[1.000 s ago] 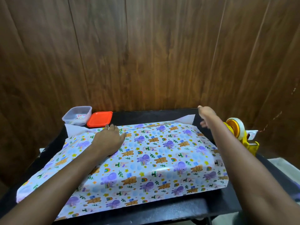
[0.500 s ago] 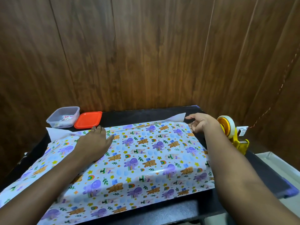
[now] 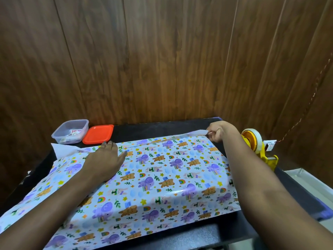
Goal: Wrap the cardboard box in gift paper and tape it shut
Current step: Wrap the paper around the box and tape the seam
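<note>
Cardboard box lies hidden under the gift paper (image 3: 162,177) on the black table (image 3: 162,127). The left hand (image 3: 106,159) presses it flat, fingers straight; the right hand (image 3: 219,131) pinches the far corner (white underside showing). Judged early: folding and taping remain; the tape dispenser (image 3: 252,141) stands untouched.

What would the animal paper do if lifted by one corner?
Probably flop: the gift paper drapes over whatever lies beneath. Its glossy shine suggests it's slippery; the left hand presses it flat. Likely light, since the right hand pinches just one corner.
</note>
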The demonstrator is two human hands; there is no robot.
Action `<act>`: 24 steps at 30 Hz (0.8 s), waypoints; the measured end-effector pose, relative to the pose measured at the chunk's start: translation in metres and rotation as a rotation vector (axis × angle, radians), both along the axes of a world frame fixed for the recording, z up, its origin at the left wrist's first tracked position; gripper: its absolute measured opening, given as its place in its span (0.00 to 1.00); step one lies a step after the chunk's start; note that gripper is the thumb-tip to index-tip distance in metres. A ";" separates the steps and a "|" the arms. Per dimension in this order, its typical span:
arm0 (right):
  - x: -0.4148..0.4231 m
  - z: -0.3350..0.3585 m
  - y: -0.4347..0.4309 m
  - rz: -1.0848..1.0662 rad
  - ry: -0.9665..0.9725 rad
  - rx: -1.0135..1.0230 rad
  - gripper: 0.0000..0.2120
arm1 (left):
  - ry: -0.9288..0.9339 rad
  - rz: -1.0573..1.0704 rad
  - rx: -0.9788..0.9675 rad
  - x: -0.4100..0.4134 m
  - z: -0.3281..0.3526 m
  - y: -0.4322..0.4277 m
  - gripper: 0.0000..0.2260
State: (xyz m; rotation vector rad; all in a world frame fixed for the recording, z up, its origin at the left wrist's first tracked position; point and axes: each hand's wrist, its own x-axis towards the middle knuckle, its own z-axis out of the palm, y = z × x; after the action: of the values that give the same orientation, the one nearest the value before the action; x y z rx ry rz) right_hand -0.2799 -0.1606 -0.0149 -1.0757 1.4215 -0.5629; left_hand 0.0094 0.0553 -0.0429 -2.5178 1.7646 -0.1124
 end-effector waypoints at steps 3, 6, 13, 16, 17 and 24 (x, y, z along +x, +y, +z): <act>-0.010 -0.004 0.004 -0.003 -0.065 -0.028 0.13 | -0.003 0.001 0.000 0.000 0.000 0.000 0.29; -0.023 -0.013 0.008 -0.018 -0.147 0.017 0.11 | -0.003 0.000 -0.001 -0.001 0.001 0.000 0.29; -0.010 -0.013 0.014 0.072 -0.090 0.021 0.08 | -0.001 -0.002 0.000 0.000 0.000 0.000 0.29; -0.005 -0.009 0.012 0.041 0.002 0.006 0.11 | 0.003 -0.007 -0.013 0.002 -0.001 0.000 0.29; -0.003 -0.008 0.012 0.043 0.032 0.000 0.09 | 0.006 -0.007 -0.013 0.001 0.000 0.000 0.29; 0.003 -0.012 0.017 -0.022 0.052 0.002 0.15 | 0.005 0.001 -0.022 0.000 -0.001 0.000 0.29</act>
State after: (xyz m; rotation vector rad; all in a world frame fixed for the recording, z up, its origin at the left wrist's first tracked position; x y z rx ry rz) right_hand -0.2772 -0.1434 -0.0273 -1.0804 1.4806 -0.5528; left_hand 0.0094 0.0548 -0.0436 -2.5355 1.7740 -0.1265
